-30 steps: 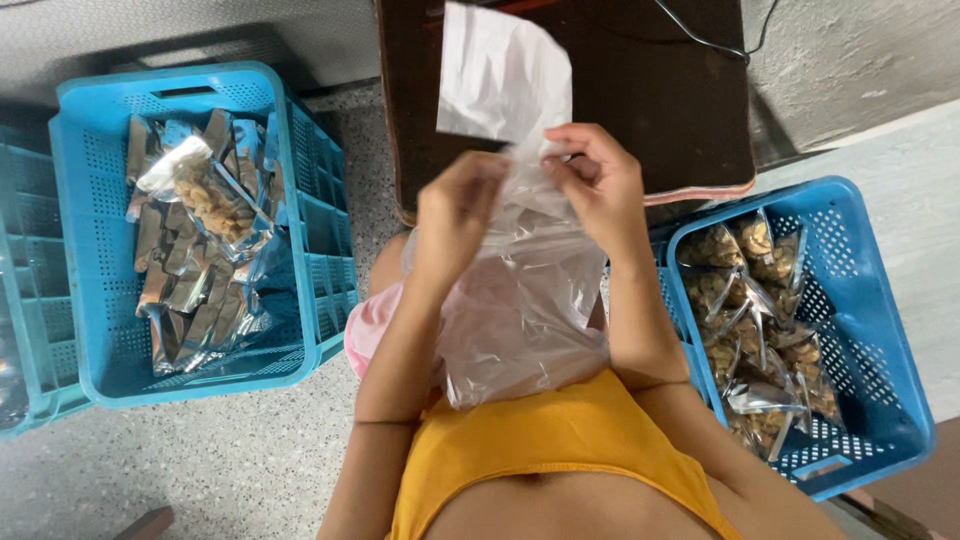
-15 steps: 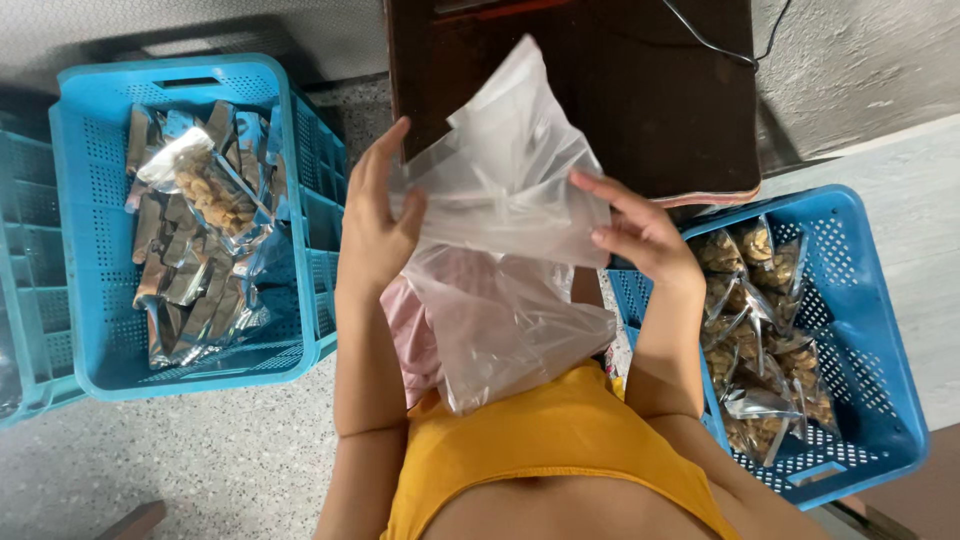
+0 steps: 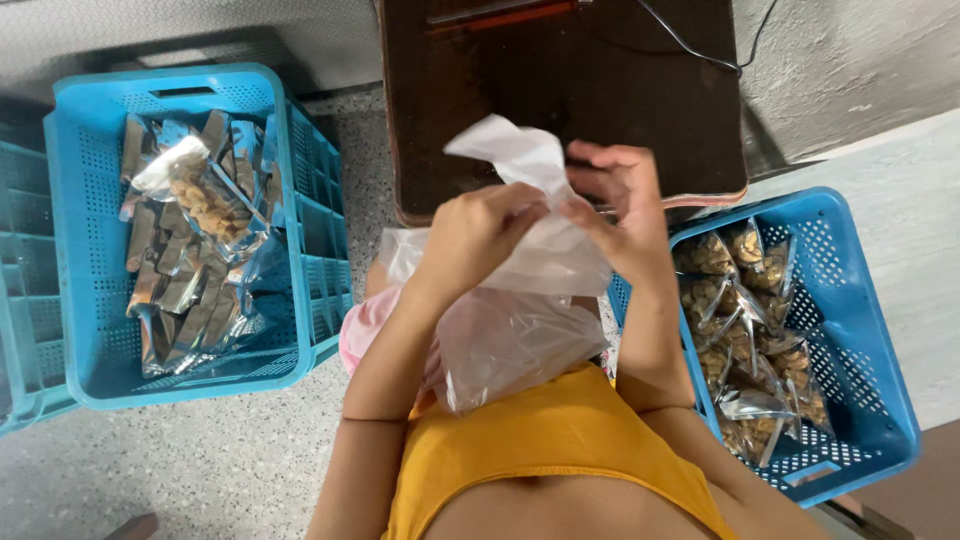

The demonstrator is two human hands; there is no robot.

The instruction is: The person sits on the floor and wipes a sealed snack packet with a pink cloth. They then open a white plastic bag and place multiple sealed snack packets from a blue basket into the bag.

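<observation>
1. My left hand and right hand meet in front of my chest, both pinched shut on the top of one clear plastic bag, just on my side of the dark brown table.
2. The bag's long axis runs from its crumpled white top near the table edge back toward my yellow top; the body hangs below my fingers, onto my lap.
3. Both hands are equally close, thumbs and forefingers touching the film at its mouth.
4. The bag looks thin, translucent and wrinkled; I cannot tell what it holds.
5. Blue crates of packed snack pouches flank the table on both sides.
</observation>
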